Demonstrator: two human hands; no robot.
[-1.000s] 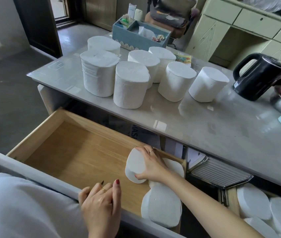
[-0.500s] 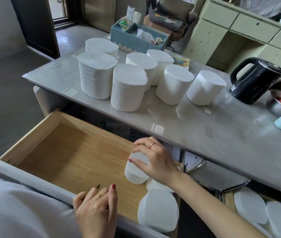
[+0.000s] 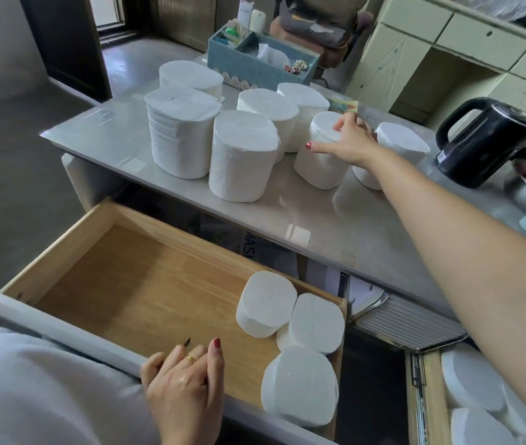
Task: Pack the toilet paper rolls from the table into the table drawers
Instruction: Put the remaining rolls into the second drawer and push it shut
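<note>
Right hand (image 3: 349, 143) moved from drawer (image 3: 146, 281) up to counter (image 3: 335, 220), grip wrapping white upright roll (image 3: 321, 155), axis vertical; left hand (image 3: 187, 387) loosely curled, released.

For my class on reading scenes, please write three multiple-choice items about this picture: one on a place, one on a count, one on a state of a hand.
1. Where does the black kettle stand?
A. on the table's right side
B. in the drawer
C. on the floor

2. How many rolls lie in the open wooden drawer?
A. one
B. three
C. six

3. The right hand is:
A. inside the drawer
B. gripping the kettle
C. on a roll on the table

Answers: 1 A, it stands on the tabletop; 2 B, three rolls line its right wall; 3 C, the fingers spread over that roll's top.
</note>
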